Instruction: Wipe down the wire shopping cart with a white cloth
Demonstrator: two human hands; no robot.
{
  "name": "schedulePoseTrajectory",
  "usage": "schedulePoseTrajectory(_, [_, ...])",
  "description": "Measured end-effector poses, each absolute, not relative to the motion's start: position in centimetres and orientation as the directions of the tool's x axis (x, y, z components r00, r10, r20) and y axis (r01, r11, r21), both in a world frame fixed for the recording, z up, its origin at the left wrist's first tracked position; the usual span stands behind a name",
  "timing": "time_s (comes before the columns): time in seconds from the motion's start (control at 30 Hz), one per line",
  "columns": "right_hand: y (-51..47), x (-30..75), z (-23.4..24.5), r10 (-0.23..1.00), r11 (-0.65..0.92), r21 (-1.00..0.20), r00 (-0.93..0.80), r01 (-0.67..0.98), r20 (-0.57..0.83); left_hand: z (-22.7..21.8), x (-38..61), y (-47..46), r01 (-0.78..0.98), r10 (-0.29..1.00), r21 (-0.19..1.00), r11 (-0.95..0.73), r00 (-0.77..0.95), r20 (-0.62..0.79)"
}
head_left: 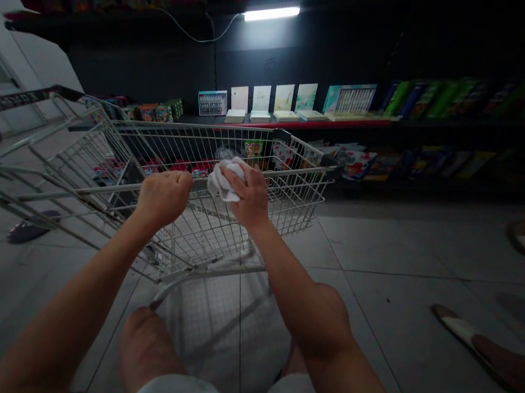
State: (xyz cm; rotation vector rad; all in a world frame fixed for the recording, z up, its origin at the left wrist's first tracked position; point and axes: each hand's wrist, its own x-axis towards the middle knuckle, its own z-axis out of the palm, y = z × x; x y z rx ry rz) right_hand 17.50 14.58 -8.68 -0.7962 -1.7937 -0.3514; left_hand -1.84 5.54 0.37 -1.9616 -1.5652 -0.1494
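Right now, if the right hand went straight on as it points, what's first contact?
Likely the shopping cart's near top rail, which the white cloth in the right hand seems to touch; beyond, the far wire side. Depth is unclear.

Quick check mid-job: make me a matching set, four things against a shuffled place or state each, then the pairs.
1. White cloth
2. Left hand
3. Tube light
4. Cream sandals

A. Glowing
B. Worn, toward the picture's right edge
C. Bunched in the right hand
D. Closed on the shopping cart's side rail

Pairs: 1-C, 2-D, 3-A, 4-B
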Motion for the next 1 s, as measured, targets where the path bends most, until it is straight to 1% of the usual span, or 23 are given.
schedulePoseTrajectory(0.07, [16.7, 21.8, -10.1, 0.379, 0.687, -0.202, -0.107, 0.698, 0.919, 0.4, -1.9, 5.4, 0.916, 0.847, -0.387, -0.104, 0.286, 0.448])
schedulePoseTrajectory(0.17, [19.4, 27.8, -11.3, 0.454, 0.590, -0.337, 0.044, 0.733, 0.890, 0.5, -1.7, 5.2, 0.915, 0.859, -0.391, -0.102, 0.278, 0.429])
schedulePoseTrajectory(0.23, [20.3, 29.3, -11.7, 0.469, 0.546, -0.401, 0.129, 0.735, 0.874, 0.6, -1.4, 5.3, 0.915, 0.861, -0.390, -0.103, 0.279, 0.425])
schedulePoseTrajectory(0.3, [20.0, 28.1, -12.7, 0.461, 0.542, -0.429, 0.171, 0.723, 0.871, 0.6, -1.0, 5.3, 0.918, 0.860, -0.385, -0.099, 0.274, 0.431])
schedulePoseTrajectory(0.4, [17.7, 23.1, -16.4, 0.463, 0.598, -0.417, 0.129, 0.684, 0.877, 0.6, -0.5, 5.4, 0.921, 0.858, -0.376, -0.098, 0.269, 0.437])
schedulePoseTrajectory(0.47, [15.7, 20.0, -20.3, 0.512, 0.627, -0.430, 0.072, 0.650, 0.856, 0.7, -0.4, 5.5, 0.923, 0.856, -0.372, -0.100, 0.270, 0.441])
schedulePoseTrajectory(0.53, [14.0, 18.3, -23.9, 0.563, 0.613, -0.451, 0.042, 0.649, 0.825, 0.7, -0.6, 5.6, 0.924, 0.853, -0.369, -0.097, 0.269, 0.448])
schedulePoseTrajectory(0.6, [12.8, 18.3, -25.8, 0.603, 0.584, -0.470, 0.034, 0.662, 0.797, 0.6, -0.9, 5.7, 0.926, 0.853, -0.367, -0.091, 0.263, 0.451])
schedulePoseTrajectory(0.67, [12.2, 19.3, -25.0, 0.597, 0.595, -0.465, 0.027, 0.656, 0.802, 0.6, -1.4, 5.7, 0.927, 0.854, -0.367, -0.082, 0.255, 0.454])
schedulePoseTrajectory(0.77, [12.2, 20.4, -19.9, 0.526, 0.651, -0.428, 0.034, 0.627, 0.850, 0.5, -1.9, 5.6, 0.927, 0.857, -0.369, -0.062, 0.239, 0.457])
schedulePoseTrajectory(0.87, [12.9, 20.2, -15.3, 0.473, 0.670, -0.365, 0.008, 0.646, 0.881, 0.4, -2.4, 5.4, 0.928, 0.860, -0.371, -0.032, 0.215, 0.464])
schedulePoseTrajectory(0.93, [13.4, 19.6, -15.1, 0.466, 0.684, -0.310, -0.069, 0.661, 0.882, 0.4, -2.8, 5.2, 0.929, 0.859, -0.370, -0.017, 0.203, 0.470])
schedulePoseTrajectory(1.0, [13.5, 19.2, -17.6, 0.477, 0.704, -0.264, -0.163, 0.660, 0.863, 0.4, -3.4, 5.0, 0.929, 0.861, -0.369, -0.014, 0.199, 0.468])
